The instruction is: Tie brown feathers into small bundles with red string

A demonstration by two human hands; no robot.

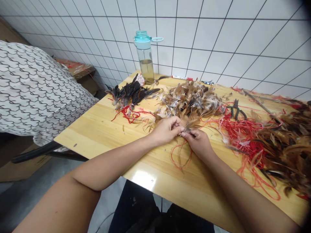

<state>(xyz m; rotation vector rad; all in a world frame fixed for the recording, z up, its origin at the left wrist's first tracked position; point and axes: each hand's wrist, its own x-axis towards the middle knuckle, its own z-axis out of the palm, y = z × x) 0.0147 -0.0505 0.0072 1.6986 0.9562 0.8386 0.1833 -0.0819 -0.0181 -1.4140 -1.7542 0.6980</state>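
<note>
My left hand point(168, 130) and my right hand point(198, 141) meet above the front half of the table, fingertips pinched together. Between them sits a small bunch of brown feathers point(192, 123), its tips pointing away from me. A loop of thin red cord point(172, 154) hangs from below my fingers onto the wood. The exact spot where the cord meets the quills is hidden by my fingertips. Just beyond my hands lies a heap of brown and white feathers point(191, 97). To its left are black feather bunches point(132, 90) with red cords point(130, 113).
At the back of the table point(94, 139) stand a water bottle point(147, 64) and, lying flat, a marker point(181, 77). Green-handled pliers point(236, 110) rest by tangled red cord point(243, 132). A large brown feather pile point(289, 142) fills the right side. Patterned cloth point(43, 94) is at left.
</note>
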